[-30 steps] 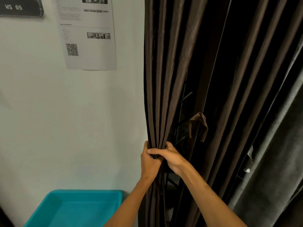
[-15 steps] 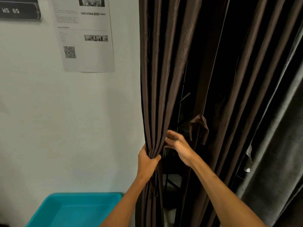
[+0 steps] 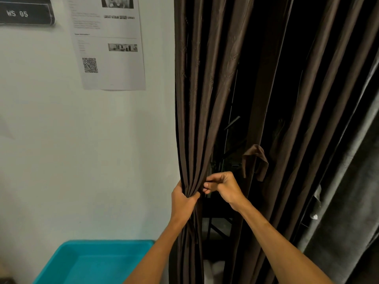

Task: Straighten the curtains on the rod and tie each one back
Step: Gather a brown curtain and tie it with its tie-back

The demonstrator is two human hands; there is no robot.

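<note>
A dark brown curtain (image 3: 196,95) hangs in long folds just right of the wall. My left hand (image 3: 183,198) grips its gathered left folds at about waist height. My right hand (image 3: 222,185) is beside it on the right, fingers curled and pinching the edge of the same bundle. A short brown fabric loop, the tie-back (image 3: 255,160), dangles just above and to the right of my right hand. More brown folds (image 3: 307,119) hang to the right. The rod is out of view.
A teal plastic bin (image 3: 92,263) stands at the lower left against the white wall (image 3: 82,160). A printed sheet with a QR code (image 3: 108,44) and a dark "WS 05" sign (image 3: 24,13) hang on the wall. A grey curtain (image 3: 348,201) hangs at the far right.
My right hand let go of the bundle, lifted toward the tie-back, then came back down to pinch the folds beside my left hand. My left hand has kept its grip.
</note>
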